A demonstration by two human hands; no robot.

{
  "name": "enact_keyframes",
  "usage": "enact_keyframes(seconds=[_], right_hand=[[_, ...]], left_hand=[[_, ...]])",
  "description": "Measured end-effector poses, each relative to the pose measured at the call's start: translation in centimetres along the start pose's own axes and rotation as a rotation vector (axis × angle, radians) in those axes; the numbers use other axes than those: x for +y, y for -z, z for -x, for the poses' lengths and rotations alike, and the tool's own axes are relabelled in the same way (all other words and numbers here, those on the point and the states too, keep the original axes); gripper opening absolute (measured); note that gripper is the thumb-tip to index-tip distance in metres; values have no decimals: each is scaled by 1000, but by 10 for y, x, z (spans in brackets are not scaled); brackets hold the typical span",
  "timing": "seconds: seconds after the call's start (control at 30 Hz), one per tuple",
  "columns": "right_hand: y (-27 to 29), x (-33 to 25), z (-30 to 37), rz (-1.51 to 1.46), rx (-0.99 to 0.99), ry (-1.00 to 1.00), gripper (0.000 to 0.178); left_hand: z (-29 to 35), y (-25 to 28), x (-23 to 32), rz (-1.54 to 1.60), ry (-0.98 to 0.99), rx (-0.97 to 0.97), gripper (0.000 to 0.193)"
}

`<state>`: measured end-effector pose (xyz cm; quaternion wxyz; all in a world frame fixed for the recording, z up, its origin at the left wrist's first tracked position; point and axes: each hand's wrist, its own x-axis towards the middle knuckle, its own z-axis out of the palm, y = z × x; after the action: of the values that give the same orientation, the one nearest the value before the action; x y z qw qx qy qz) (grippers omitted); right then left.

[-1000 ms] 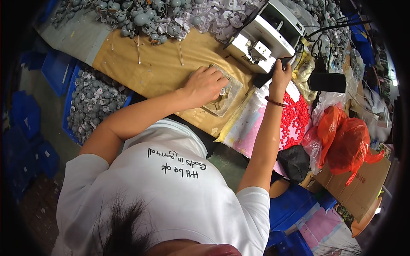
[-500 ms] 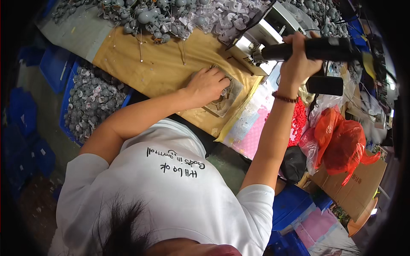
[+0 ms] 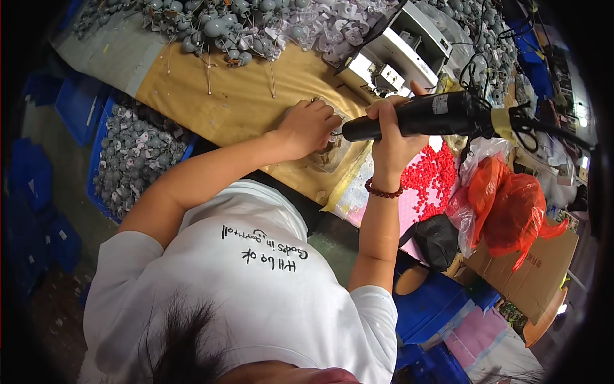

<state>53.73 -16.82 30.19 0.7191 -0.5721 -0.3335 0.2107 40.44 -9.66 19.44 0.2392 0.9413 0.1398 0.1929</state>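
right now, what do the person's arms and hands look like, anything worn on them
Both arms come out of short white sleeves, part of a T-shirt with black lettering on its front. The left hand and right hand are ungloved. A dark reddish-brown beaded bracelet circles the right wrist; nothing shows on the left wrist.

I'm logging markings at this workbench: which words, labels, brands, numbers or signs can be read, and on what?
I won't copy wording, but markings stand here:
White T-shirt: black lettering, upside down in view, large enough to read.
Black corded tool in the right hand: white label, too small to read.
White machine: tiny dark print, too small.
Cardboard box: small print, too blurred.
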Motion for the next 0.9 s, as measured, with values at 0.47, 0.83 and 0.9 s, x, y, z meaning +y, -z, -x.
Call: enact_keyframes(seconds=[0.47, 0.83, 0.9], right_hand=[[1, 5, 13, -14, -67, 38, 59], [8, 23, 36, -19, -242, 96, 41], [7, 25, 40, -97, -207, 78, 41]], left_hand=[[0, 2, 1, 23, -18, 57, 28], [0, 8, -2, 85, -1, 22, 29], [-1, 8, -1, 86, 4, 14, 30]])
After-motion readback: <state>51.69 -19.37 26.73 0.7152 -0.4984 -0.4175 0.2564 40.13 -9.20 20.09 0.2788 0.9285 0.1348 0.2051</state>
